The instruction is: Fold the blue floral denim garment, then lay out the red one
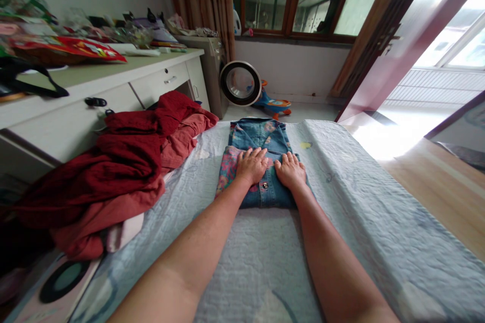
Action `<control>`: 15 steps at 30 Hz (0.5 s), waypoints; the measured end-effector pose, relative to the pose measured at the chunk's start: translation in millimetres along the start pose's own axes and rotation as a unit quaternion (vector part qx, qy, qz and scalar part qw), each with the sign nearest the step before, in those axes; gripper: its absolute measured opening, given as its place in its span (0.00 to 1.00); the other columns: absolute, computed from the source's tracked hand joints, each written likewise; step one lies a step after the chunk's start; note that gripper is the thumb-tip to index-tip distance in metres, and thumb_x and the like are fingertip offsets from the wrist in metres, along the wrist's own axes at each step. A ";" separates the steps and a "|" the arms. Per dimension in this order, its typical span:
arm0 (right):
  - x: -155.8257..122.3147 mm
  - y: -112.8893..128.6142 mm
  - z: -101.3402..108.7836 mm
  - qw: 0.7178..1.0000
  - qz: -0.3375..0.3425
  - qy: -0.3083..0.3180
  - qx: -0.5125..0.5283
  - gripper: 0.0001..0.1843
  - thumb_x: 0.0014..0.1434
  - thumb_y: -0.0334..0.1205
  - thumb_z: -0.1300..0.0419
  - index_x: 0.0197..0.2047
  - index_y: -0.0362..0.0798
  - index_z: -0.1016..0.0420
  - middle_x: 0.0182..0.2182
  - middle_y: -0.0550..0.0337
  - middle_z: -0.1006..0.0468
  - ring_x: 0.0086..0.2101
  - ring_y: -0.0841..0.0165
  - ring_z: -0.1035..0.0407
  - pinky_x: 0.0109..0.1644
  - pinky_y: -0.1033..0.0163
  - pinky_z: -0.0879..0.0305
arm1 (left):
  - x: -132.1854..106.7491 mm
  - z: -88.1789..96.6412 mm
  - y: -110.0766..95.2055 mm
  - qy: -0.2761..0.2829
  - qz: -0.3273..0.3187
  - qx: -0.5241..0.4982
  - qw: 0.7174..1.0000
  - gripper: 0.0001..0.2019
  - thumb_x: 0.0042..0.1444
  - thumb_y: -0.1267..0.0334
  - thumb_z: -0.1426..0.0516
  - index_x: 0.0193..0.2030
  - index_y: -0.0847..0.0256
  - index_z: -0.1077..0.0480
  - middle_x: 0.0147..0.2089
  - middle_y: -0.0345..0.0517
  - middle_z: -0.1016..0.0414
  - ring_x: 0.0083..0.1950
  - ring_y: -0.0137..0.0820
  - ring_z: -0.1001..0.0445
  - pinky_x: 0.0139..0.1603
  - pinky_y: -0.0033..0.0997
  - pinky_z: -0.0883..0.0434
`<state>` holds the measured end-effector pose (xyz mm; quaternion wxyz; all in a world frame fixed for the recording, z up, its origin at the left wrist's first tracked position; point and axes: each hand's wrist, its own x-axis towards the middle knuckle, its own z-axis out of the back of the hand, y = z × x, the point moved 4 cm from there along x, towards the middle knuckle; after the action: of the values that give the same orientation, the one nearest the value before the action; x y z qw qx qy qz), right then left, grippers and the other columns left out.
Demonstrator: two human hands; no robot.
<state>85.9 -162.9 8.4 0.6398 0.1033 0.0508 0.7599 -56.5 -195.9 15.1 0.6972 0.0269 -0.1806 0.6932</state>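
A blue denim jacket [276, 195] with pink floral patches lies folded on the bed, its collar end toward the far edge. One part is doubled over the other, and a dark button shows on the near flap. My left hand [251, 165] rests palm down on the folded part, fingers stretched out over the floral side. Beside it, my right hand [291, 169] lies flat on the denim with its fingers spread. Neither hand grips anything, and the cloth under the palms is hidden.
The jacket lies on a pale quilted bedspread [341, 202]. Dark red cloth [129, 161] is heaped at the left, against a white cluttered desk [113, 93]. Beyond the bed are a washing machine with its round door [241, 83] ajar and a blue ride-on toy [273, 104].
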 end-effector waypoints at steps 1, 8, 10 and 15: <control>-0.1 0.0 -0.6 1.000 0.001 -0.001 0.002 0.28 0.68 0.51 0.58 0.62 0.44 0.36 0.68 0.48 0.43 0.66 0.56 0.50 0.66 0.48 0.53 | 0.0 -0.1 0.1 0.000 0.001 0.001 1.000 0.24 0.68 0.52 0.59 0.68 0.49 0.41 0.69 0.39 0.38 0.68 0.42 0.41 0.67 0.50 0.45; -2.7 3.3 8.9 0.993 0.039 -0.089 0.066 0.22 0.65 0.46 0.52 0.56 0.47 0.28 0.62 0.50 0.34 0.62 0.57 0.43 0.64 0.49 0.50 | 1.7 -0.8 1.2 0.007 -0.002 0.005 1.000 0.24 0.68 0.52 0.60 0.68 0.50 0.41 0.69 0.40 0.38 0.68 0.43 0.41 0.67 0.52 0.45; -2.6 6.3 12.0 0.984 0.081 -0.117 0.102 0.19 0.64 0.41 0.51 0.52 0.48 0.25 0.57 0.52 0.28 0.57 0.60 0.37 0.62 0.55 0.46 | 2.1 -1.3 1.5 0.013 -0.002 0.004 1.000 0.25 0.69 0.51 0.61 0.68 0.49 0.42 0.69 0.40 0.38 0.68 0.43 0.42 0.66 0.53 0.44; 0.0 10.6 6.8 0.980 0.143 -0.070 0.121 0.19 0.64 0.35 0.53 0.52 0.48 0.25 0.54 0.54 0.25 0.52 0.65 0.32 0.59 0.61 0.42 | 1.9 -1.2 1.6 0.015 0.005 0.002 1.000 0.24 0.69 0.51 0.60 0.68 0.48 0.42 0.69 0.39 0.39 0.68 0.42 0.42 0.67 0.51 0.45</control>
<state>77.2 -165.2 17.3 0.5093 0.2388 0.0822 0.8227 -57.9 -193.7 14.2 0.6962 0.0172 -0.1693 0.6974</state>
